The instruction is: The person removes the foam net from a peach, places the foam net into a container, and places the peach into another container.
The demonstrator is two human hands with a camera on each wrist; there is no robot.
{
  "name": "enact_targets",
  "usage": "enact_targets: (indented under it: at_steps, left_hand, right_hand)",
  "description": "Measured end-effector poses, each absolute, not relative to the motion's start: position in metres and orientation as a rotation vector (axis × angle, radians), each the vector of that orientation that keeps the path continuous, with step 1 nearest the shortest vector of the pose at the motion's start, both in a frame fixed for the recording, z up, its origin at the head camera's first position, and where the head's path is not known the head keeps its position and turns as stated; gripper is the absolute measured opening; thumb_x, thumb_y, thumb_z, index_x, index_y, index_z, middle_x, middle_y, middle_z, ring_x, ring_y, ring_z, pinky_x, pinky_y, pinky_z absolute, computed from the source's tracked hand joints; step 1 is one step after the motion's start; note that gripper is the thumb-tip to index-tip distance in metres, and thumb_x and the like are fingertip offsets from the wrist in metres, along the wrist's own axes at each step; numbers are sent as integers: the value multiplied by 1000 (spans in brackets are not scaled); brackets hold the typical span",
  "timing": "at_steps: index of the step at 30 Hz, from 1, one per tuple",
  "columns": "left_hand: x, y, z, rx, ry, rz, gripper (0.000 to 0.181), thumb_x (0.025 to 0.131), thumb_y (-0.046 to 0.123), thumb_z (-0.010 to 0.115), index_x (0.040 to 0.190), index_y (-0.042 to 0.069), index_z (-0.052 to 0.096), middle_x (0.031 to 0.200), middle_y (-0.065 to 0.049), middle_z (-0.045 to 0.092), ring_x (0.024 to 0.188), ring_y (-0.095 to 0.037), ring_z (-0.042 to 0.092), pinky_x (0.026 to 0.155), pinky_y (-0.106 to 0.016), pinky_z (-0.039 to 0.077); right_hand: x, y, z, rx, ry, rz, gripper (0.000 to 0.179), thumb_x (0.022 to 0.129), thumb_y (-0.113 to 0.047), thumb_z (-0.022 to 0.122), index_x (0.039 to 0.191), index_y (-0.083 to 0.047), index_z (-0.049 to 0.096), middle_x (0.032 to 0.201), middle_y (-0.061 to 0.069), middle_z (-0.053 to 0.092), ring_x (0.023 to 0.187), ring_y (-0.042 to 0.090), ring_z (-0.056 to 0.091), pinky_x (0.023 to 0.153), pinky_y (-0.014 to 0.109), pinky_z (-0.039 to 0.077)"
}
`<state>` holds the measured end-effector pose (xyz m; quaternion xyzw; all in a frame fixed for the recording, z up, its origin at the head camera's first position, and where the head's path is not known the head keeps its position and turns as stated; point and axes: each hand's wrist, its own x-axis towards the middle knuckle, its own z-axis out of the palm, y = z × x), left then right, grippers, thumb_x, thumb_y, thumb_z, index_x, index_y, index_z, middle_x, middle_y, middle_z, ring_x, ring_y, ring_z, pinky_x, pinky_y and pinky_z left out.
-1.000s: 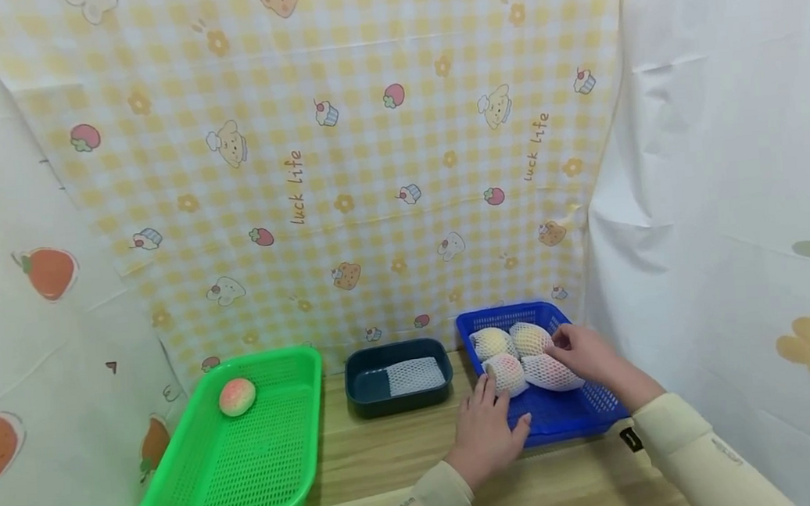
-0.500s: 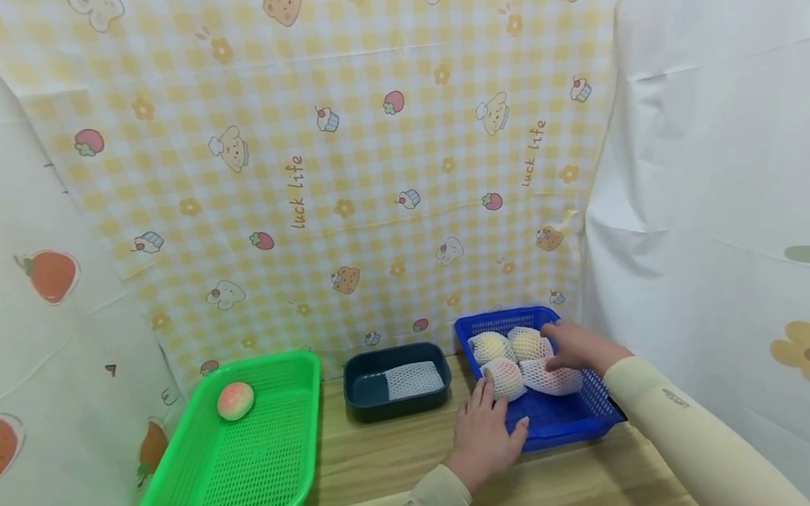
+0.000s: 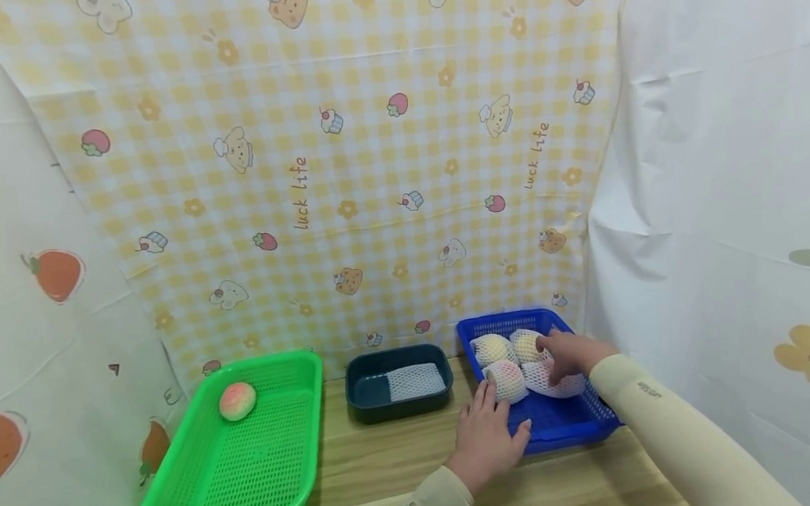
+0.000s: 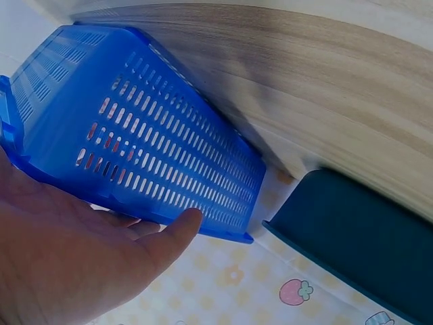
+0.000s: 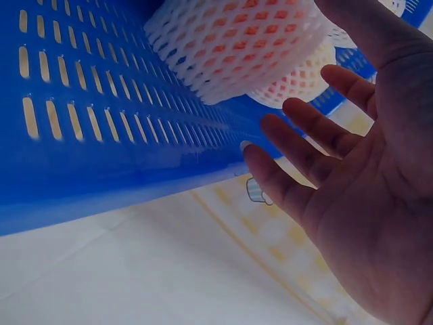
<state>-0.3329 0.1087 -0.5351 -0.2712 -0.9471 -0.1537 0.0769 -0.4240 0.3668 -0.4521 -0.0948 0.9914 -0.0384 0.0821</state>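
In the head view, a blue basket (image 3: 573, 433) at the right holds several round fruits in white foam net sleeves. Two yellowish netted fruits (image 3: 492, 349) lie at its back, with pinker ones in front. Stretched over the basket's left rim, my left hand (image 3: 484, 435) has its fingertips at the front-left netted fruit (image 3: 507, 383). My right hand (image 3: 569, 351) reaches in from the right, over the front-right netted fruit (image 3: 551, 384) and partly hiding it. Seen by the right wrist camera, the fingers (image 5: 311, 139) are spread beside that fruit, gripping nothing.
Left of the blue basket stands a dark teal box (image 3: 370, 412) with an unfilled foam net sleeve (image 3: 415, 381) lying in it. Farther left, a large green basket (image 3: 312, 432) holds one bare peach (image 3: 237, 401). A checked cloth (image 3: 342, 163) hangs behind the wooden table (image 3: 371, 467).
My right hand has moved left and lower over the front-right netted fruit. The left hand has stayed at the basket's left rim, and the fruits lie as before.
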Motion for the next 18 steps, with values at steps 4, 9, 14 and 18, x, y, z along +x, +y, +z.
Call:
enact_targets:
  at_steps: [4, 9, 14, 18]
  left_hand:
    - [-334, 108, -536, -802, -2836, -459, 69, 112, 67, 40, 154, 19, 65, 178, -10, 35, 165, -27, 30, 120, -63, 43]
    - [-334, 108, -536, -800, -2840, -455, 69, 112, 67, 41, 154, 18, 66, 178, -9, 35, 165, -28, 31, 120, -62, 43]
    - [-333, 108, -535, -796, -2841, -466, 69, 112, 67, 41, 153, 18, 66, 178, -10, 35, 165, -28, 30, 120, -62, 43]
    - [-332, 108, -533, -801, -2846, -462, 69, 112, 67, 41, 154, 18, 65, 179, -9, 34, 165, -28, 30, 120, -62, 43]
  right_hand:
    - [-427, 363, -461, -256, 2949, -105, 64, 79, -18, 101, 132, -9, 66, 140, 35, 59, 122, 48, 64, 98, 63, 57]
    - [-431, 359, -474, -236, 2913, -95, 65, 74, -15, 104, 124, -14, 63, 124, 28, 61, 110, 42, 64, 96, 61, 57]
    - [-434, 356, -480, -209, 2905, -90, 66, 71, -12, 105, 123, -15, 64, 134, 33, 60, 119, 48, 64, 102, 66, 54]
    - [-435, 355, -481, -198, 2888, -102, 71, 69, -5, 104, 128, -12, 65, 152, 43, 50, 138, 61, 54, 111, 73, 46]
